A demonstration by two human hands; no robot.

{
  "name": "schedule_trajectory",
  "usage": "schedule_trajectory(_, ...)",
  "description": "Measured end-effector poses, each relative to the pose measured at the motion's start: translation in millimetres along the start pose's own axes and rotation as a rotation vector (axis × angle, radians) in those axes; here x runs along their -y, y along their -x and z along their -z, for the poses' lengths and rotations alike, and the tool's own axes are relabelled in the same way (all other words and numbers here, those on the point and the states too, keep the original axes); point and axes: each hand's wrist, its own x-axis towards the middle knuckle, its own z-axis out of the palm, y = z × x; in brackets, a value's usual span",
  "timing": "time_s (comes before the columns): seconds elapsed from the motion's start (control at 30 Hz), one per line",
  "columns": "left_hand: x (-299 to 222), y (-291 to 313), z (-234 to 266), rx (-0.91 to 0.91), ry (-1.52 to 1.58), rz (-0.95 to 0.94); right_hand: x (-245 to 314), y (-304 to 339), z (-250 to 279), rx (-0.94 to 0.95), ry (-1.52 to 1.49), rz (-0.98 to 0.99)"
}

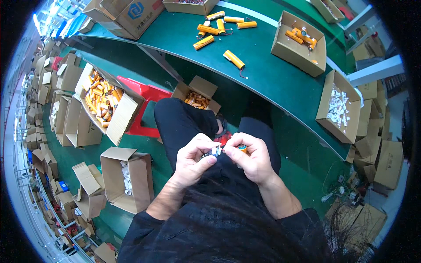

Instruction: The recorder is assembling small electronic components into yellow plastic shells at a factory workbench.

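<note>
Above my lap, my left hand pinches a small silvery-white and dark part between thumb and fingers; its exact kind is too small to make out. Close beside it, my right hand is closed round an orange battery cell, with one end showing and most of the body hidden by the fingers. The two hands nearly meet at the fingertips. Ahead on the green table, a single orange cell with a wire lead lies apart from a loose group of several similar cells.
On the table's right stand a cardboard box with orange cells and another with small white pieces. Left of me are a tilted carton full of cells, a red plastic stool and an open carton. A box sits under the table.
</note>
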Motion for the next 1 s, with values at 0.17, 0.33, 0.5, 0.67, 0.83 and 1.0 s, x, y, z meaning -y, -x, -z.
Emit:
schedule_trajectory(0.17,5,1,3,0.016,-0.033,-0.05,7,1,-2,0.023,-0.025,-0.066)
schedule_trajectory(0.33,10,2,6,0.041,-0.07,-0.102,7,3,-2,0.058,-0.119,-0.16)
schedule_trajectory(0.5,12,4,6,0.06,-0.085,-0.114,-3,4,-2,0.089,-0.28,-0.206)
schedule_trajectory(0.67,11,5,8,0.084,-0.125,-0.132,-10,4,-1,0.119,-0.462,-0.243)
schedule_trajectory(0.83,5,2,11,0.13,-0.196,-0.146,-12,5,1,0.132,-0.572,-0.294)
schedule_trajectory(1.0,6,2,10,0.109,-0.121,-0.074,-16,4,-2,0.114,-0.585,-0.303)
